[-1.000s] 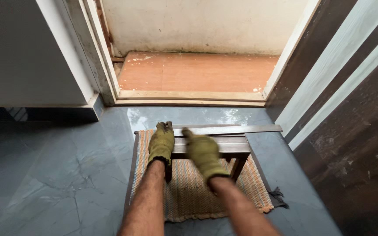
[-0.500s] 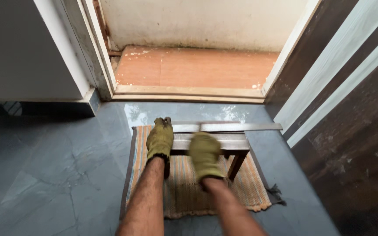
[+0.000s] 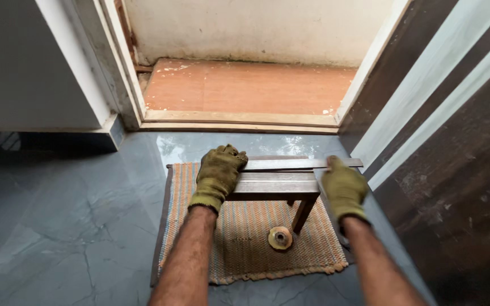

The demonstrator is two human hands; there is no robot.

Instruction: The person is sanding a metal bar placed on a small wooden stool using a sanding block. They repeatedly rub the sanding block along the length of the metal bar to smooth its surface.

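Grey floor tiles before a doorway: the gloved left hand (image 3: 219, 173) presses flat on a wooden stool (image 3: 273, 186); the right hand (image 3: 343, 190) grips the metal strip (image 3: 301, 164) lying crosswise, left to right.

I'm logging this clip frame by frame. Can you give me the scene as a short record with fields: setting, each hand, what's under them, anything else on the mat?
setting: grey tiled floor before an open doorway with a wooden threshold
left hand: gloved, pressing down on a long flat strip
right hand: gloved, at the strip's right end
support: low wooden stool under the strip
mat: woven striped mat beneath the stool
other: small round disc on the mat by a stool leg
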